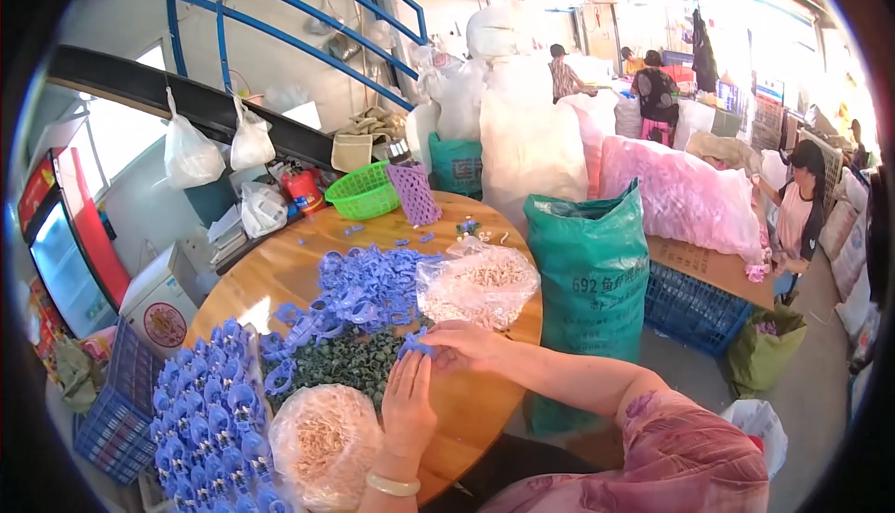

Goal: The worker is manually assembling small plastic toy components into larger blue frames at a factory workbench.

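Over the near side of the round table, my left hand (407, 399) and my right hand (462, 345) meet at a small blue-violet plastic piece (415, 344). My left fingers press together against its lower side, and my right fingers pinch it from the right. Its exact kind I cannot make out. Just beyond lies a heap of similar blue-violet plastic pieces (371, 282). Left of my hands spreads a pile of small dark green parts (340, 364). An open clear bag of small beige pieces (326, 438) sits beside my left wrist; another such bag (480, 282) lies beyond my right hand.
Rows of blue pieces (210, 420) stand at the table's left edge. A green basket (364, 192) and a purple mesh holder (414, 192) occupy the far side of the wooden table (270, 275). A tall green sack (589, 280) stands right. Other people work farther back.
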Motion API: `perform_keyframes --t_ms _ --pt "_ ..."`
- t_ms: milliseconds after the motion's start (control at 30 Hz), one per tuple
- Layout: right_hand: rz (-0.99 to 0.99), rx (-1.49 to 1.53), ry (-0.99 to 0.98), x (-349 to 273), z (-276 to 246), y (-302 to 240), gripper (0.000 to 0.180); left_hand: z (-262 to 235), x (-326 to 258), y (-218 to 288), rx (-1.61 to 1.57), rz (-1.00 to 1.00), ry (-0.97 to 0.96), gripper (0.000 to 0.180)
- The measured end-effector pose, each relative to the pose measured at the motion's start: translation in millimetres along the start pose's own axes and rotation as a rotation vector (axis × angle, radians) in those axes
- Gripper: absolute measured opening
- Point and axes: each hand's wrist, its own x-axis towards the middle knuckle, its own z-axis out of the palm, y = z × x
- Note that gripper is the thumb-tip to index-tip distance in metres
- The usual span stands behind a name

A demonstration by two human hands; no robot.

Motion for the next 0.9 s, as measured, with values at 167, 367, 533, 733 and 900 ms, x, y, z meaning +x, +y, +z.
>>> perform_keyframes --t_ms 167,367,533,733,900 --pt "0.0 -0.025 0.042 -1.8 2.0 -2.1 0.025 -5.3 0.7 3.9 0.053 -0.016 0.011 0.04" --pt "-0.001 -0.074 0.065 -8.1 8.5 0.4 0.027 -8.3 -5.5 5.6 0.067 -0.07 -0.044 0.041" --pt "-0.019 -0.07 0.084 -5.6 -4.6 3.7 0.025 2.8 -1.1 -2.1 -0.021 -0.067 -0.03 0.048" --pt "0.068 -0.067 0.043 7.7 -10.3 4.2 0.031 5.0 0.0 -4.7 -0.138 -0.195 -0.043 0.048" --pt "0.106 -0.301 -0.115 24.8 -28.0 10.0 0.033 7.0 -2.7 -5.2 -0.335 -0.401 0.015 0.042"
